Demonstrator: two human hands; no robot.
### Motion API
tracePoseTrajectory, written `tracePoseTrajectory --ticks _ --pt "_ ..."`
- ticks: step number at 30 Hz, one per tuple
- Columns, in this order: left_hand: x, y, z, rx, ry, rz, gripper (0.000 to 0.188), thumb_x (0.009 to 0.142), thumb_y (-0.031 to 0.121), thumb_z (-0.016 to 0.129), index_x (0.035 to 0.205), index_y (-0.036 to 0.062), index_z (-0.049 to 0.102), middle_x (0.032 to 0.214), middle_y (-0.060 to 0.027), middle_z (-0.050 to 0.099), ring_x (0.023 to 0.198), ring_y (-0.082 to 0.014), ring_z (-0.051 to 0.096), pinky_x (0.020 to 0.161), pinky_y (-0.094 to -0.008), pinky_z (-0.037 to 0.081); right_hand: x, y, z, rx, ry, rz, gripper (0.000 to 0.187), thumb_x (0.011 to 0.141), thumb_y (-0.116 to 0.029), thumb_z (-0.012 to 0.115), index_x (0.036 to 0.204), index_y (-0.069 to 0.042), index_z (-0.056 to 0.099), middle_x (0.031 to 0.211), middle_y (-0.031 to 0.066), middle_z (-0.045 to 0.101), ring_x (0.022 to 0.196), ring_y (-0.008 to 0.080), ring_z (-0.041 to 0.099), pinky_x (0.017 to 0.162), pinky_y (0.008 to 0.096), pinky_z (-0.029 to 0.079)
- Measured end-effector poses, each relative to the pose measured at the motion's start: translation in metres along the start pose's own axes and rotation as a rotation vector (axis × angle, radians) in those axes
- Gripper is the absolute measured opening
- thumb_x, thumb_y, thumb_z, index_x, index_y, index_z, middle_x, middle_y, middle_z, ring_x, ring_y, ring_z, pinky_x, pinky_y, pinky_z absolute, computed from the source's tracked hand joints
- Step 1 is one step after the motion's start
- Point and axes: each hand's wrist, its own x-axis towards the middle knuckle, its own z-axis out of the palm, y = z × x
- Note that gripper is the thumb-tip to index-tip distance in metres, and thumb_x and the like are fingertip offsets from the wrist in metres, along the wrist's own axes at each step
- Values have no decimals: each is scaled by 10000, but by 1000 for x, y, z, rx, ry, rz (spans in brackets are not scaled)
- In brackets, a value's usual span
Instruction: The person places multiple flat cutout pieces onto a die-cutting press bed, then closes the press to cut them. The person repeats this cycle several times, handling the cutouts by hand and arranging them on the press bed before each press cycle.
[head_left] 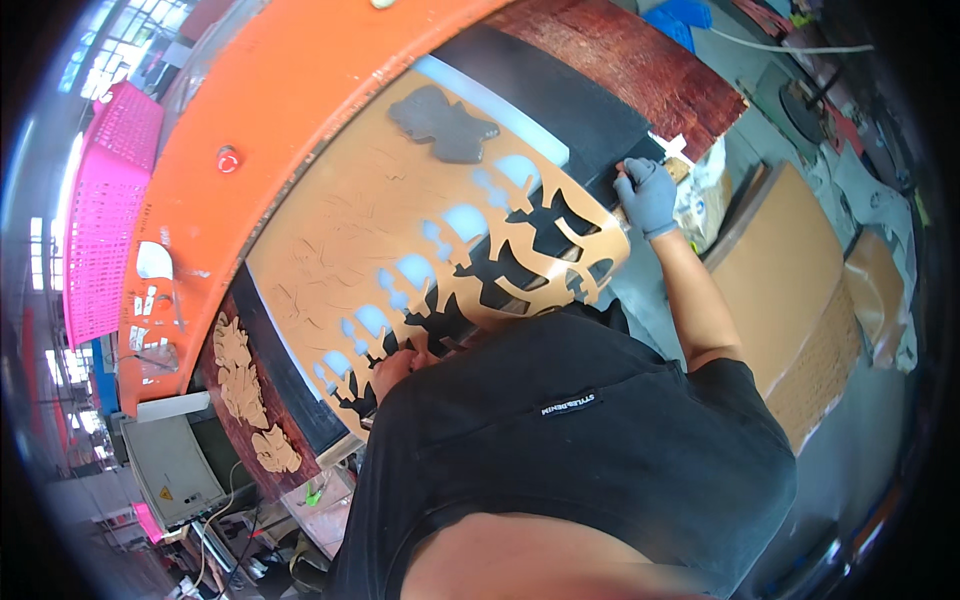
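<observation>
A tan sheet [330,200], likely leather-like material, lies over a white board [490,105]. Rows of shaped cutouts run along its near side, and its near right end curls up. On its far part rests a dark grey, irregularly shaped flat block [445,122]. My bare left hand [393,373] is at the sheet's near edge among the cutouts, fingers bent onto the edge and partly hidden by my body. My right hand [650,197], in a grey glove, is closed at the edge of the black tabletop, beyond the curled end; what its fingers grip is hidden.
An orange machine beam [235,110] with a red button [229,159] arches over the far left. Cut tan pieces [240,380] are piled on the dark red wooden board at left. A pink basket [110,215] stands beyond. Large tan sheets [785,290] lean at right.
</observation>
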Motion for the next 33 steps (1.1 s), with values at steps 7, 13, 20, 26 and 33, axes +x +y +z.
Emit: tracePoseTrajectory --ticks 7,13,20,26,33 --pt "-17 -17 41 423 346 272 161 744 263 607 813 129 549 779 -78 520 775 -285 541 679 -429 376 -8 2 3 25 38 -35 116 728 -168 604 790 -70 619 738 112 618 704 305 590 622 394 461" --pt "-27 18 57 172 641 205 279 759 270 670 697 66 491 721 -111 473 690 -323 488 598 -422 378 33 -33 -12 483 -5 -146 203 884 -194 522 910 -14 611 774 117 601 697 225 595 665 315 467" --pt "-31 29 47 241 785 243 290 757 238 663 624 64 473 644 -102 471 618 -308 495 541 -408 380 97 -119 -47 1137 -217 -154 250 941 -180 457 880 21 592 787 47 586 748 115 547 720 252 444" --pt "-28 29 47 329 814 218 274 734 244 661 617 82 474 637 -88 481 620 -294 515 540 -401 406 5 -39 -46 728 -282 -173 182 885 -216 513 800 -71 582 704 118 534 676 281 527 666 346 443" --pt "-31 35 39 335 813 264 256 743 204 643 632 72 454 643 -97 460 610 -310 492 539 -407 390 -13 -12 -13 -68 -171 -450 185 796 -260 547 792 -98 636 805 111 610 728 323 562 686 429 435"
